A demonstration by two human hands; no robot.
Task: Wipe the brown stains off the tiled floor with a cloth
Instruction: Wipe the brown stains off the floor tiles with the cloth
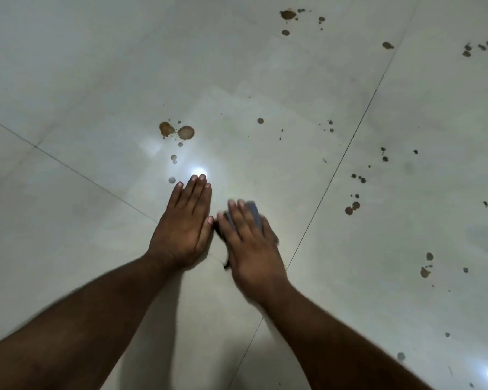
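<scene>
My left hand (184, 224) lies flat on the pale tiled floor (96, 80), fingers straight and together. My right hand (248, 243) presses a small grey cloth (253, 212) against the floor just to the right of it; most of the cloth is hidden under the palm, and the hand is blurred. Brown stains (178, 132) sit a short way beyond my left fingertips. More brown spots lie at the far top (288, 14) and to the right (352, 208).
Dark grout lines (350, 142) cross the floor and meet under my hands. Small dark specks (383, 156) are scattered over the right-hand tile. A bright light reflection (199, 171) shines just past my left fingertips.
</scene>
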